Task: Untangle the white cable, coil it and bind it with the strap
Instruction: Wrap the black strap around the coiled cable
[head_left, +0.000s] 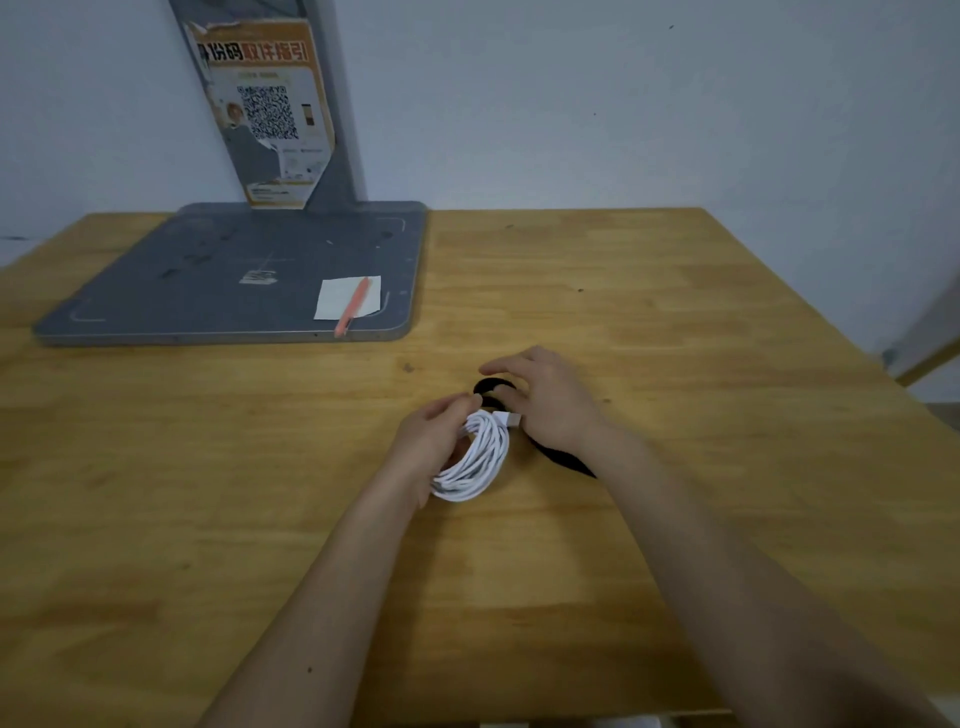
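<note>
Two hands working low over the wooden surface (675, 322). Left hand (431, 441) gripping the white cable (480, 457), fingers curled around a finished, untangled coil, plug end poking out toward the right hand (545, 400). Right fingers (506, 368) hovering half-spread over the black strap (561, 460), hold unclear, strap passing under that palm. Coiling looking done; binding apparently only starting, strap not yet wrapped or closed around the coil.
</note>
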